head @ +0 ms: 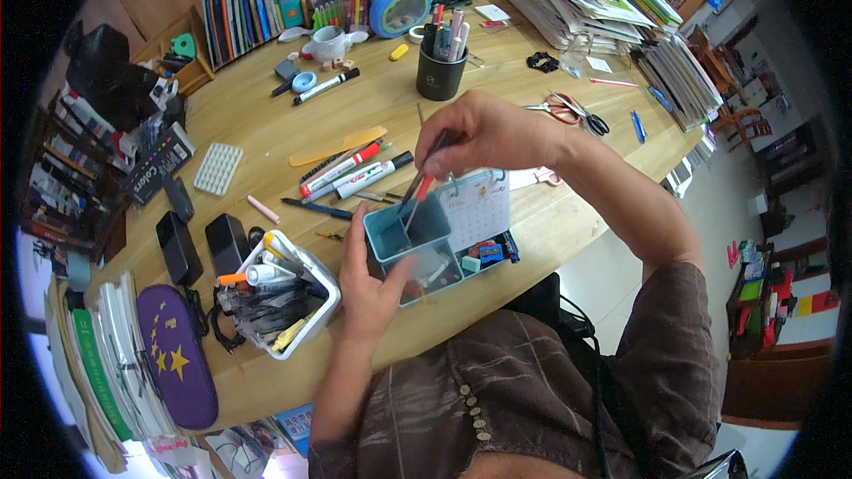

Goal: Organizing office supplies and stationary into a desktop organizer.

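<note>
A teal desk organizer (414,249) with several compartments and a small calendar (474,211) on its side stands near the table's front edge. My left hand (374,283) rests against its left and near sides, steadying it. Above its rear compartment, my right hand (476,136) pinches a few thin pen-like tools (419,185), one with a red part, their lower ends reaching into the opening. Small items, among them a blue sharpener (491,253), lie in the low compartment. Markers (374,174) and pens (316,208) lie just behind the organizer.
At the left, a white basket (326,309) holds markers and packets, beside a purple star-patterned case (177,356) and black boxes (178,248). A black pen cup (440,73) stands behind my right hand; scissors (572,112) lie to the right. Paper stacks (579,13) and books (249,3) line the back.
</note>
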`<state>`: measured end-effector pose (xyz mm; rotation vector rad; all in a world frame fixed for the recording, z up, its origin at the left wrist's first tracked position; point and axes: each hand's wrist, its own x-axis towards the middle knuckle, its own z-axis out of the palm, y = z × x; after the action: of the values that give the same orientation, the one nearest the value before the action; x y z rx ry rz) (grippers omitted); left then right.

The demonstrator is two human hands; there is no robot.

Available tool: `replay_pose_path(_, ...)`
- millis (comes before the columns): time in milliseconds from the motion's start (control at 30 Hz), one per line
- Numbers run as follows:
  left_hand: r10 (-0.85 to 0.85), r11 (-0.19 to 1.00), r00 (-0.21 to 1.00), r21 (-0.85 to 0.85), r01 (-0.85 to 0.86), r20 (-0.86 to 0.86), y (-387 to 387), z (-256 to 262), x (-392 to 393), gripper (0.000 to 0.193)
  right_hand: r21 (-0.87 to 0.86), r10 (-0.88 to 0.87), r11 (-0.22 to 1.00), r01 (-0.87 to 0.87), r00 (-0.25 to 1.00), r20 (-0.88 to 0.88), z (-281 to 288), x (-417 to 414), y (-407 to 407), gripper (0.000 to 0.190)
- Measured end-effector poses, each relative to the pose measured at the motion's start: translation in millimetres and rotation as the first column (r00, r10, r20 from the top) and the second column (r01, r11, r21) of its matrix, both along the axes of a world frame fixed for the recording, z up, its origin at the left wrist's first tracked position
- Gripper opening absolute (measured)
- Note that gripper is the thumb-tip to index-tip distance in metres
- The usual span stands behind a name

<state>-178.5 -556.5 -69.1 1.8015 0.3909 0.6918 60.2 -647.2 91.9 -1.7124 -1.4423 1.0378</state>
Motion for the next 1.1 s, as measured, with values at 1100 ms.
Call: replay_pose_path(1100, -0.006, 0.983, 1.000, -0.185, 0.003, -0.012, -10, 9, 1, 0.090, -0.001, -0.543, 0.827, 0.563, 0.798, -0.263, -148, 104, -1, 0.023)
